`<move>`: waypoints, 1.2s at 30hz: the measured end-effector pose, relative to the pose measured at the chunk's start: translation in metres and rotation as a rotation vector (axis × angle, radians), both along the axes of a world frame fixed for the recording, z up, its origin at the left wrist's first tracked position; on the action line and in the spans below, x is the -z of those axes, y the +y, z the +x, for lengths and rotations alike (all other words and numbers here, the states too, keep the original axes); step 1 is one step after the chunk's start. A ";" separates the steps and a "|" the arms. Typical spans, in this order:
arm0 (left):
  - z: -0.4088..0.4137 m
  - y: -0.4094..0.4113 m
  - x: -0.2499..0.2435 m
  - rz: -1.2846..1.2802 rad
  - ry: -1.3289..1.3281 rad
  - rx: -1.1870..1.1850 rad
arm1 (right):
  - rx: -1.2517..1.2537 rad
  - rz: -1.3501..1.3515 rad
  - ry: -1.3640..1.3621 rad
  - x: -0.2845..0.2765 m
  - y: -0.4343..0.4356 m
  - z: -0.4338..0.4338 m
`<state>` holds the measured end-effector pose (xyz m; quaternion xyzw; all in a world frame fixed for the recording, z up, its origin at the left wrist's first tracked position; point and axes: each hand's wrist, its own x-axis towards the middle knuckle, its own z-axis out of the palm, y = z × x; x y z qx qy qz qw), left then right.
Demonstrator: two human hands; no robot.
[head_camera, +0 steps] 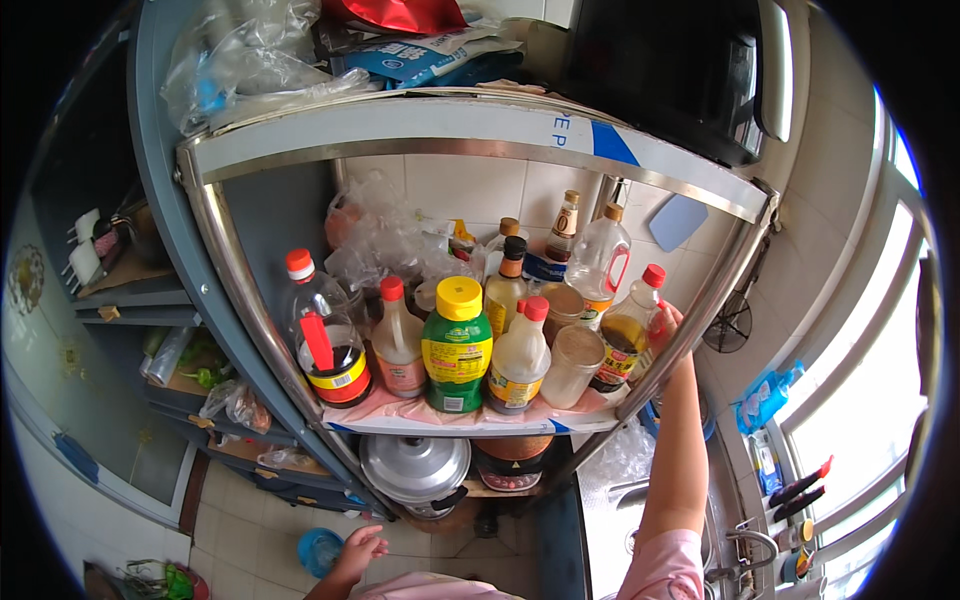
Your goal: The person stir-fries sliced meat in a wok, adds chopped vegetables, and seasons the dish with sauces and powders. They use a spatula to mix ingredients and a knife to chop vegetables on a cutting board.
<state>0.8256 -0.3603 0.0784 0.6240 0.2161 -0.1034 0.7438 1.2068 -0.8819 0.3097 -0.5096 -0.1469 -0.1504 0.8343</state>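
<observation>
My right hand [667,324] reaches around the right front post of a metal shelf rack, beside a red-capped soy sauce bottle [624,337]; the bottle and post hide part of the hand, so its grip is unclear. Near that bottle stand a lidded plastic jar [573,367], a red-capped squat bottle [517,360], a green squeeze bottle with a yellow cap [457,349], a pink-labelled bottle [399,352] and a large bottle with a red handle [334,367]. My left hand [361,551] hangs low in front of the rack, fingers apart, holding nothing.
Below the bottles are an aluminium pot [415,465] and an electric cooker [511,465]. A dark appliance [664,75] and plastic bags [255,67] sit on the top shelf. The steel sink counter [600,517] is at right, a blue bin [319,551] on the floor.
</observation>
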 end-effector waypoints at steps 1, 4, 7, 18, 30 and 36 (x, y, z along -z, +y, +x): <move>0.001 -0.001 0.000 0.002 0.000 0.011 | 0.013 0.012 0.012 -0.002 -0.001 -0.001; -0.001 0.004 0.008 -0.002 -0.008 -0.020 | 0.345 0.217 0.142 -0.017 0.002 -0.017; -0.001 0.008 0.011 0.002 -0.013 -0.017 | 0.346 0.438 -0.170 -0.037 -0.018 -0.056; 0.077 -0.059 -0.080 -0.105 -0.379 0.658 | 1.427 -0.683 -0.130 -0.091 0.006 -0.340; -0.018 -0.188 -0.303 -0.165 -1.755 1.599 | 1.416 -0.668 0.253 -0.008 0.296 -0.620; -0.095 -0.155 -0.267 -0.376 -1.840 1.822 | 1.527 -0.447 0.413 0.019 0.411 -0.686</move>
